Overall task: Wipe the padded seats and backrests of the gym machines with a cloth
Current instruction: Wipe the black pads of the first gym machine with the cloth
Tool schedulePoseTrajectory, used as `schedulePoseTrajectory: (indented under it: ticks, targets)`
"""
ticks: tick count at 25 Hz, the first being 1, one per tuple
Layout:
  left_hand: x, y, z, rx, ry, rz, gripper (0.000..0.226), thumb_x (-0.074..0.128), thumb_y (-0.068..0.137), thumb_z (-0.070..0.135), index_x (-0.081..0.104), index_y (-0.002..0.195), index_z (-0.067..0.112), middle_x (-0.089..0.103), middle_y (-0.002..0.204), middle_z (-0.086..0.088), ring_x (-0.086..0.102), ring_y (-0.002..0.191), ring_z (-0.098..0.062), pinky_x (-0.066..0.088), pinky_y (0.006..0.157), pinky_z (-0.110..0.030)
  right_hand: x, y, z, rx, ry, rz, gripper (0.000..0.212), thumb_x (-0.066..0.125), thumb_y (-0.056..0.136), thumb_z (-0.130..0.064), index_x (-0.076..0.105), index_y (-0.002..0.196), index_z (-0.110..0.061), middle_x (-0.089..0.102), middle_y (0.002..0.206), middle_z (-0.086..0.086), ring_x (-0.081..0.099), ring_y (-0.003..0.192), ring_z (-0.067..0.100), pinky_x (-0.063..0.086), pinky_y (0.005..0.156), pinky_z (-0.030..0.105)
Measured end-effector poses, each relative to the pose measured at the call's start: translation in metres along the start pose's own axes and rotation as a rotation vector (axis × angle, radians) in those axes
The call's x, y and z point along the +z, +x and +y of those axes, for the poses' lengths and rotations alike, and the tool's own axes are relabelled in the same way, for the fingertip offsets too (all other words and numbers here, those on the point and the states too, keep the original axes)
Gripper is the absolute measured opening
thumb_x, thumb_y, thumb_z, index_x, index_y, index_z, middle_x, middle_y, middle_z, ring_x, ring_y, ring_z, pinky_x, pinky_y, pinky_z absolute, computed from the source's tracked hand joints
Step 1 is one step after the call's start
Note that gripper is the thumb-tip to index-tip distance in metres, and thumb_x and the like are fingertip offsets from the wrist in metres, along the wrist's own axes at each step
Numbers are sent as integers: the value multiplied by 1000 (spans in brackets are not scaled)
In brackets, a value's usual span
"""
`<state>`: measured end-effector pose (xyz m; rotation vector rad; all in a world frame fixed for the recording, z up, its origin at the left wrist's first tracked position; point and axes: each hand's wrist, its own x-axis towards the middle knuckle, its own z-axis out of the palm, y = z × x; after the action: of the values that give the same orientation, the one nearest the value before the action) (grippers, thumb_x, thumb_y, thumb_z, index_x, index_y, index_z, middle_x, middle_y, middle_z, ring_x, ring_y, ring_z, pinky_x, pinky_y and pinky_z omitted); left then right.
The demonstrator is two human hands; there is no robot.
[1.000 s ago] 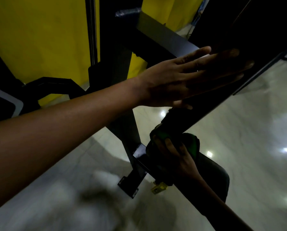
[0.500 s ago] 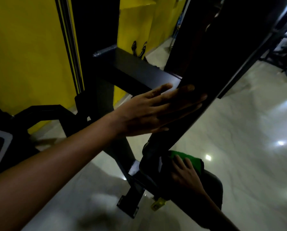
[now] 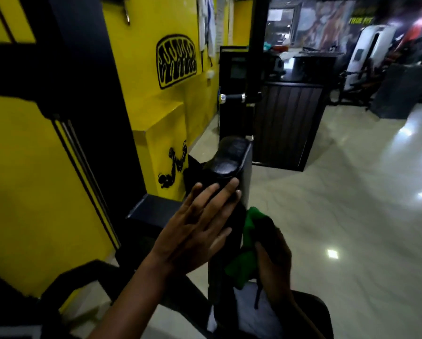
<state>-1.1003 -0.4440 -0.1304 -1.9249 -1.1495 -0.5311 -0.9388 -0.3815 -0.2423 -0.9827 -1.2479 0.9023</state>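
Two bare hands work on a black padded backrest point(image 3: 229, 165) in a gym, seen from a head-worn camera looking down.

The left hand point(image 3: 195, 231) lies flat against the left face of the upright backrest, fingers straight and slightly spread, fingertips point(image 3: 233, 185) just below the pad's rounded top. The right hand point(image 3: 273, 265) is on the opposite, right side of the pad and lower down, fingers curled round a bunched green cloth point(image 3: 244, 253). The cloth sits between that hand and the pad's right edge, pressed against it, with green folds showing above and below the fingers. Behind the pad stand a yellow wall point(image 3: 143, 69) with black painted figures, a dark slatted counter point(image 3: 288, 123) and a glossy pale floor point(image 3: 352, 204).
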Motion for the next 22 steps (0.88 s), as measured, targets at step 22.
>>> schedulePoseTrajectory:
  ticks: [22]
  targets:
    - [-34, 83, 30, -464, 33, -420, 61, 52, 90, 26, 35, 142, 0, 40, 146, -18, 35, 137, -29, 30, 111, -45, -1, 61, -79, -607, -122, -391, 62, 40, 93, -49, 19, 148, -32, 18, 153, 12, 25, 136, 28, 33, 104, 31]
